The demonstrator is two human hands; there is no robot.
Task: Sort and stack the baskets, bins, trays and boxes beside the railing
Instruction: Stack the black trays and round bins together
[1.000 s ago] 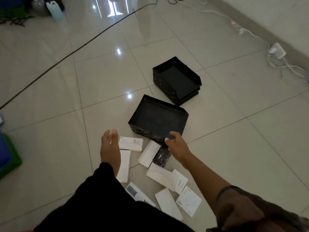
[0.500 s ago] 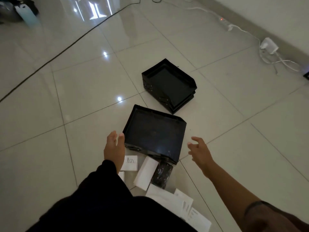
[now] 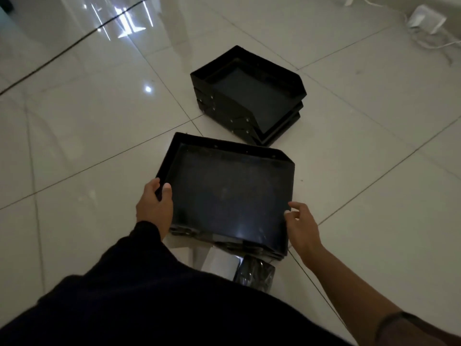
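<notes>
The near black tray (image 3: 232, 198) lay on the tiled floor (image 3: 87, 136) between the person's two hands. The left hand (image 3: 154, 206) gripped the tray's near-left corner: its thumb curled over the rim onto the inside while the fingers (image 3: 152, 186) wrapped the outer wall. The right hand (image 3: 300, 222) sat at the tray's right edge, its fingers (image 3: 294, 208) loosely bent with the tips touching or just beside the rim; whether they had actually closed on the rim could not be told. Beyond the fingers of both hands, farther from the person and slightly to the right, stood a stack of black trays (image 3: 249, 96), apart from the held tray. Just under the tray's near edge, between the two wrists, lay a white box (image 3: 220, 262) and, touching it on the right, a dark wrapped bundle (image 3: 255, 273). A white adapter (image 3: 425, 18) with its cord lay far off by the wall.
</notes>
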